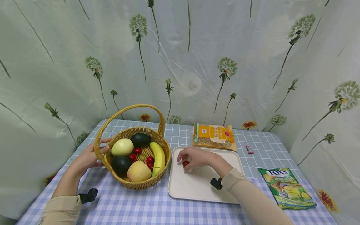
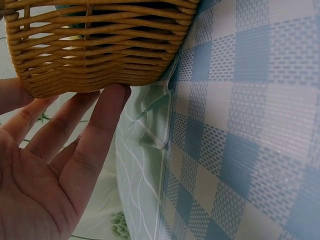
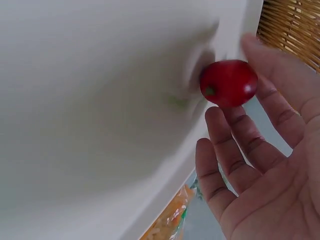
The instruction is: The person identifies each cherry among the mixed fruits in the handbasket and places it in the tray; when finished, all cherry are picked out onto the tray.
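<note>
My right hand reaches over the cream tray, its thumb and fingertips around a small red cherry tomato. A green spot marks one end of the tomato. The thumb is blurred in the right wrist view. To the left stands a wicker basket with a tall handle. My left hand touches its side with spread, mostly straight fingers. Inside lie a banana, a peach, a pale green round fruit, two dark green fruits and several small red ones.
Behind the tray lies an orange snack bag. A small pink wrapped candy is to the right. Near the right table edge lies a green FOX'S bag. A checked cloth covers the table, with a flower-printed curtain behind.
</note>
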`<state>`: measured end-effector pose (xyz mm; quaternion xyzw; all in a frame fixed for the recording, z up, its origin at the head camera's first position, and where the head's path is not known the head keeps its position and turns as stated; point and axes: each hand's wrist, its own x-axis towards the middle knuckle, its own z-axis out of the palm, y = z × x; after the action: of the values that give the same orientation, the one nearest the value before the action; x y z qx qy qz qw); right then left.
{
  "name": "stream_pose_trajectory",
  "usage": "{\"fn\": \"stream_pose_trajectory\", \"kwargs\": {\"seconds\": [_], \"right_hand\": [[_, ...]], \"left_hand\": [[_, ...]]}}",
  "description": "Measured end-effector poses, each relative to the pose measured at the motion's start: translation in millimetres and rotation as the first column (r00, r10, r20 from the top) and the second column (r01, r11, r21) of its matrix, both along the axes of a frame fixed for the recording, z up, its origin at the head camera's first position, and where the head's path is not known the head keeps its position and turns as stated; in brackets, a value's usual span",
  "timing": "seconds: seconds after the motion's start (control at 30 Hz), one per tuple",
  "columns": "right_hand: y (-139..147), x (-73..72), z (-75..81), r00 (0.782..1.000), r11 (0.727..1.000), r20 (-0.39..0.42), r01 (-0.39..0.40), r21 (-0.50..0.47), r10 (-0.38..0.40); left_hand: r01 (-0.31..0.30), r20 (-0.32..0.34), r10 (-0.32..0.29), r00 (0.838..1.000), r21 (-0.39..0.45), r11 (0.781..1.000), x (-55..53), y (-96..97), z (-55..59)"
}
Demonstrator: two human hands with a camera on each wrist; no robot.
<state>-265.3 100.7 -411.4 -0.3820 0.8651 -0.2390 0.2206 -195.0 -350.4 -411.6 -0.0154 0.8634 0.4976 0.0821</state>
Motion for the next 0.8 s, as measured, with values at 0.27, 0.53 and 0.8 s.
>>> {"fn": "stream_pose_trajectory", "kwargs": {"seconds": [0.27, 0.53, 0.8], "right_hand": [[8.0, 0.9, 5.2, 0.998, 0.998, 0.002, 0.055, 0.013, -0.055], [7.2, 1.6, 4.6, 0.995, 0.998, 0.074, 0.061, 0.026, -0.062], [2.4, 0.6, 4.2, 0.998, 1.0, 0.07, -0.009, -0.017, 0.011]], "left_hand": [[-0.005, 0.003, 0.005, 1.0, -0.002, 1.0, -0.8, -1.1, -0.7], [-0.007, -0.005, 0.007, 1.0, 0.012, 1.0, -0.2, -0.7, -1.3], [-0.004, -0.005, 0.004, 1.0, 0.009, 1.0, -1.1, -1.2, -2.5]]}}
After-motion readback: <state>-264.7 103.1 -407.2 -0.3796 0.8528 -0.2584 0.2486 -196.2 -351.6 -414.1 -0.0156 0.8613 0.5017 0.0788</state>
